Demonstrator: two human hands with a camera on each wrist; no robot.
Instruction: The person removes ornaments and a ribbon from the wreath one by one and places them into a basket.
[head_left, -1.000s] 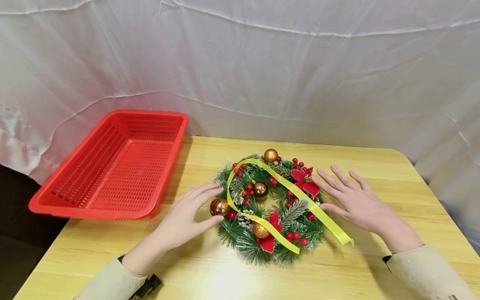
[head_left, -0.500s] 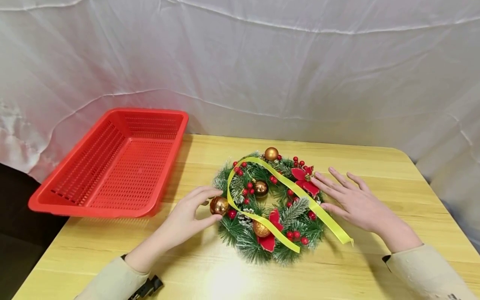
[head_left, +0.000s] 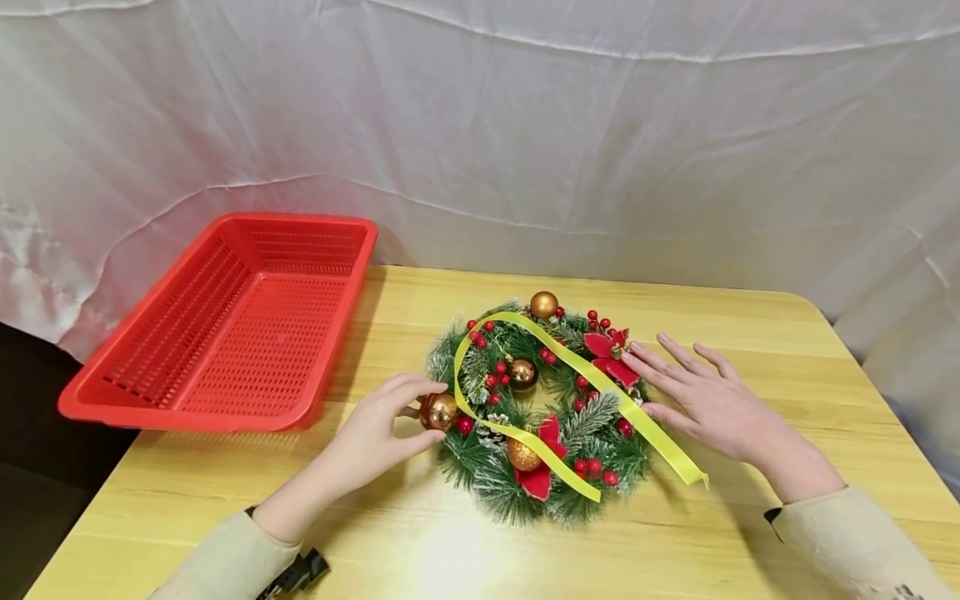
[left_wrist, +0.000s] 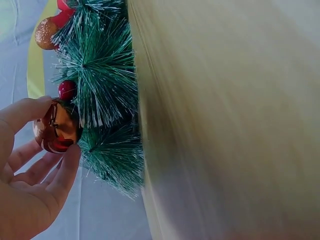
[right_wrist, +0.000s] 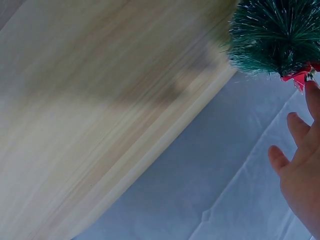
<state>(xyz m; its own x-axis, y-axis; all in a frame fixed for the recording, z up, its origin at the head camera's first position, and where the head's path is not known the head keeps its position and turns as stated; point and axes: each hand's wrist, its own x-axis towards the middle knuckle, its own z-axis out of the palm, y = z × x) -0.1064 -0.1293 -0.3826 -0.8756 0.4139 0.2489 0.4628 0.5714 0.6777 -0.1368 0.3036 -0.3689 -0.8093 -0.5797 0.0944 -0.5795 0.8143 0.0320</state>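
A green Christmas wreath [head_left: 495,487] lies on the table with gold balls, red berries and red poinsettias on it. A yellow ribbon [head_left: 558,351] loops loosely across its top. At the wreath's left edge my left hand [head_left: 378,421] pinches a shiny copper bauble [head_left: 438,412] between thumb and fingers. The left wrist view has the same bauble [left_wrist: 57,127] beside a red berry [left_wrist: 67,90]. My right hand [head_left: 712,404] is spread at the right edge, fingertips right at the upper red poinsettia [head_left: 611,357].
A red perforated plastic basket [head_left: 262,350] stands at the left of the wooden table [head_left: 750,333]. A pale draped cloth [head_left: 525,142] hangs behind the table's back edge. A black strap [head_left: 296,575] shows by the left sleeve.
My left hand's fingers have closed in on the copper bauble and now pinch it. The right hand stays at the wreath's right edge, almost unmoved.
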